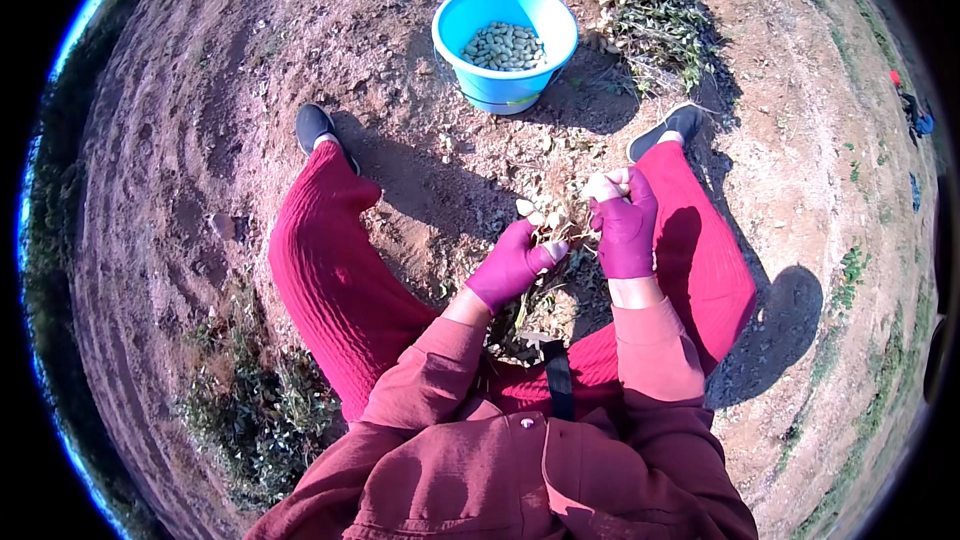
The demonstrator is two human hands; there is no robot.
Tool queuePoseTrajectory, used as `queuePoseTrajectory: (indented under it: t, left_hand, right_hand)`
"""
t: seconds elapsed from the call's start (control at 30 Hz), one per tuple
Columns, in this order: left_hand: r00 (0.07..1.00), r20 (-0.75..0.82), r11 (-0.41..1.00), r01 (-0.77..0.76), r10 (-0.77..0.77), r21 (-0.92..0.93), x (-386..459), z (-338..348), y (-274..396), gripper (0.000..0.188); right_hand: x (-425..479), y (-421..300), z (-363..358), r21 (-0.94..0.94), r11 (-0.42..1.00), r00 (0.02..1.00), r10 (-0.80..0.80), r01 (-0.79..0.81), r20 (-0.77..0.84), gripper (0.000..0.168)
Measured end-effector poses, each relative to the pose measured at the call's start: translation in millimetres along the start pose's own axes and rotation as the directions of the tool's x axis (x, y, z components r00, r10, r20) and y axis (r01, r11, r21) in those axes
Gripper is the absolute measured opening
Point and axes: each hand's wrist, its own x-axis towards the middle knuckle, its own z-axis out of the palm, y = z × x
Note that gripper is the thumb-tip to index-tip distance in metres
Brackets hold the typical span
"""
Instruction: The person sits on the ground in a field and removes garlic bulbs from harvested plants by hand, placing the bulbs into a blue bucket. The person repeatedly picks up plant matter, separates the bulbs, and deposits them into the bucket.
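My left hand (516,264), in a purple fingerless glove, grips a peanut plant by its roots and thin stems. Pale peanut pods (551,216) hang in a cluster just beyond its fingers. The gloved right hand (625,221) is curled shut beside that cluster, with pale pods partly visible between its fingers; the rest of its grasp is hidden. Beyond both hands, a blue plastic bucket (491,90) stands upright on the soil, its bottom covered with picked peanut pods (504,47).
A heap of pulled peanut plants (660,22) lies right of the bucket. Another leafy pile (262,397) is at my left. My legs (330,277) spread either side of the work, shoes on bare soil (187,105). At the far right edge are small figures, possibly people (919,116).
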Motion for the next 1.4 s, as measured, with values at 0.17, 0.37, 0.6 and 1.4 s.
queuePoseTrajectory:
  t: [0.17, 0.37, 0.6, 1.4]
  left_hand:
    - [0.991, -0.012, 0.973, 0.127, -0.132, -0.195, -10.8, -5.7, 0.7, 0.045]
    - [0.992, 0.077, 0.903, 0.125, -0.102, -0.411, -10.5, -14.7, 0.1, 0.055]
    - [0.99, 0.116, 0.889, 0.129, -0.086, -0.441, -10.8, -12.8, 0.8, 0.055]
    - [0.944, -0.328, 0.999, -0.045, 0.04, -0.008, 12.9, -18.6, -28.8, 0.028]
  right_hand:
    - [75.9, 3.6, -105.0, 0.723, 0.685, 0.994, 0.006, -0.084, 0.11, 0.011]
    - [33.8, 16.8, -44.1, 0.665, 0.528, 0.848, 0.356, -0.529, 0.392, 0.018]
    - [13.2, 8.2, -23.2, -0.23, 0.923, 0.726, 0.384, -0.307, 0.571, 0.033]
    - [21.6, -5.1, -26.5, 0.585, 0.741, 0.943, 0.224, -0.329, 0.246, 0.017]
